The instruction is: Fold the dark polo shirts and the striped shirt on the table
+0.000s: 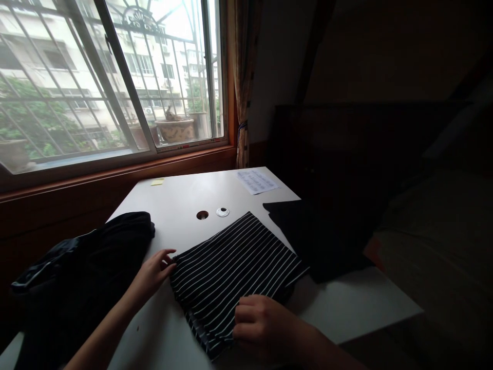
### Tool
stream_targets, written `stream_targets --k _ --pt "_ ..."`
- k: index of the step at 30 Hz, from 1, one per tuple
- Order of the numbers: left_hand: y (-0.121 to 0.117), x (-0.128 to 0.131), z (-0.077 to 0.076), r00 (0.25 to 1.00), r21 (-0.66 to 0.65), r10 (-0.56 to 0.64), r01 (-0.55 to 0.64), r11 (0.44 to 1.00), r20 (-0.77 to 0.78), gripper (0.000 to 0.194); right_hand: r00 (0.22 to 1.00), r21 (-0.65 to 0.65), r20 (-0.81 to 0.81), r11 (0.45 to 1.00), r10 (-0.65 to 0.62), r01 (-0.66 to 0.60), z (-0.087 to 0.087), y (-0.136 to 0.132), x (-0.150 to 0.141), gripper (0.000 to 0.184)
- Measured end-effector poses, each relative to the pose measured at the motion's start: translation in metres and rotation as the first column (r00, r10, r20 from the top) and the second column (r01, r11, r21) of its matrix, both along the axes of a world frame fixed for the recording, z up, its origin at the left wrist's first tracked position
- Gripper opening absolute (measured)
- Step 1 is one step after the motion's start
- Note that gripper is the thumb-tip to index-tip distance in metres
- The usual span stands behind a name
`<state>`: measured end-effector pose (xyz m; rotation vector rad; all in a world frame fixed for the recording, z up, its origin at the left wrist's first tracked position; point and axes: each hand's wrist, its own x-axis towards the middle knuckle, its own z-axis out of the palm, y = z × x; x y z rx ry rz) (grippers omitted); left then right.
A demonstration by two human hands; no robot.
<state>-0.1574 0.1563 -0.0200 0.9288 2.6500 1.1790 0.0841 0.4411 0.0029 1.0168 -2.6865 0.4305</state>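
A black garment with thin white stripes (234, 262) lies folded into a rough rectangle on the white table. My left hand (156, 268) is at its left corner, thumb and fingers closing on the edge there. Over the near right edge, my right hand (260, 324) is curled with its fingers on the cloth; its fingertips are partly hidden. The near left side of the garment looks gathered and layered.
Dark clothing (92, 267) is heaped on the table's left side. A flat black cloth (319, 236) lies at the right. Farther back are a printed sheet (258, 181), a yellow note (157, 182), a cable hole (202, 215) and its round cover (222, 211). A barred window (154, 77) stands behind.
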Motion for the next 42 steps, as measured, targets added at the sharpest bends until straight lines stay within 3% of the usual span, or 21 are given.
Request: stream_targets --k 5,9,13,16,18,21,25,28,31,34,42 --pt "-0.001 -0.003 0.010 0.984 0.092 0.057 -0.074 0.993 0.168 0.046 0.998 -0.108 -0.026 0.993 0.054 -0.057 0.017 -0.002 0.009 0.020" --pt "-0.004 -0.002 0.011 0.981 0.047 0.038 -0.047 0.998 0.190 0.044 0.996 -0.107 0.008 0.990 0.093 -0.092 0.004 -0.006 0.012 0.024" --pt "-0.007 -0.002 0.008 0.999 -0.105 -0.033 0.033 0.994 0.004 0.038 0.991 -0.068 0.088 0.993 0.098 -0.092 -0.009 0.001 0.010 0.032" --pt "-0.001 0.003 0.014 0.958 -0.214 -0.009 -0.055 0.975 -0.288 0.034 0.992 -0.120 0.119 0.991 -0.050 0.065 0.004 0.020 0.001 0.026" --pt "0.012 0.011 0.022 0.889 -0.247 -0.027 -0.098 0.964 -0.457 0.033 0.973 -0.159 0.118 0.963 -0.201 0.218 0.017 0.038 -0.010 0.020" --pt "0.048 0.029 0.031 0.818 -0.266 -0.164 0.014 0.964 -0.551 0.034 0.915 -0.178 0.070 0.897 -0.398 0.404 0.025 0.069 -0.030 0.023" --pt "0.104 0.054 0.019 0.739 -0.361 -0.410 0.239 0.901 -0.535 0.045 0.846 -0.034 0.057 0.846 -0.529 0.532 0.003 0.103 -0.046 0.052" --pt "0.126 0.059 -0.002 0.734 -0.422 -0.481 0.287 0.860 -0.480 0.054 0.815 0.078 0.147 0.828 -0.560 0.555 -0.022 0.119 -0.036 0.065" --pt "0.124 0.050 -0.018 0.759 -0.466 -0.492 0.281 0.839 -0.427 0.058 0.808 0.118 0.214 0.836 -0.549 0.536 -0.040 0.127 -0.015 0.069" --pt "0.111 0.035 -0.024 0.776 -0.496 -0.484 0.258 0.829 -0.405 0.059 0.802 0.142 0.240 0.837 -0.547 0.528 -0.047 0.129 0.004 0.069" --pt "0.093 0.016 -0.019 0.802 -0.523 -0.443 0.197 0.829 -0.400 0.057 0.780 0.159 0.340 0.850 -0.525 0.503 -0.035 0.127 0.025 0.073"
